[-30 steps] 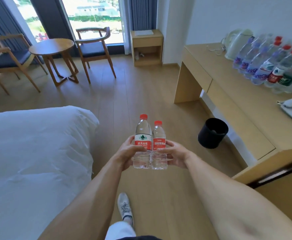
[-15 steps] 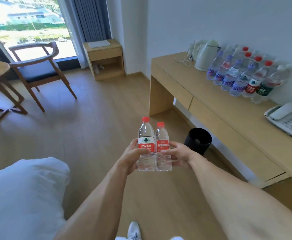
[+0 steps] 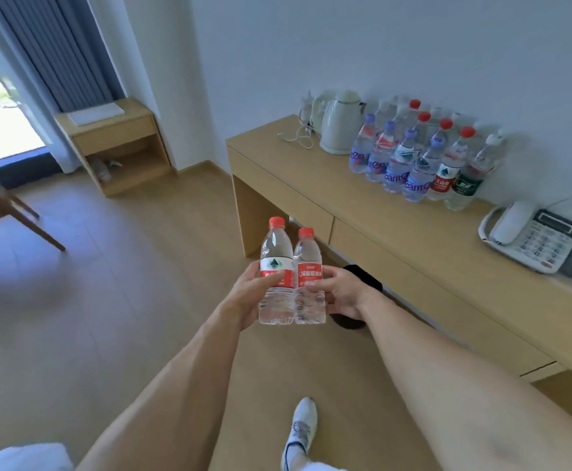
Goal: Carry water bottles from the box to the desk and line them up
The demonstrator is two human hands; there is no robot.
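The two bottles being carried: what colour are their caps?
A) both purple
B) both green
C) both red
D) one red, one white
C: the taller bottle in the left hand and the shorter bottle in the right hand each have a red cap, held side by side above the floor, short of the desk.

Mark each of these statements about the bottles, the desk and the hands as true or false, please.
1. Each hand holds one clear plastic bottle with a red cap: left hand, right hand. True.
2. The two held bottles stand on the light wooden desk. False: they are in the air, over the floor.
3. A pale electric kettle stands on the desk. True.
4. The white telephone lies on the floor. False: it is on the desk.
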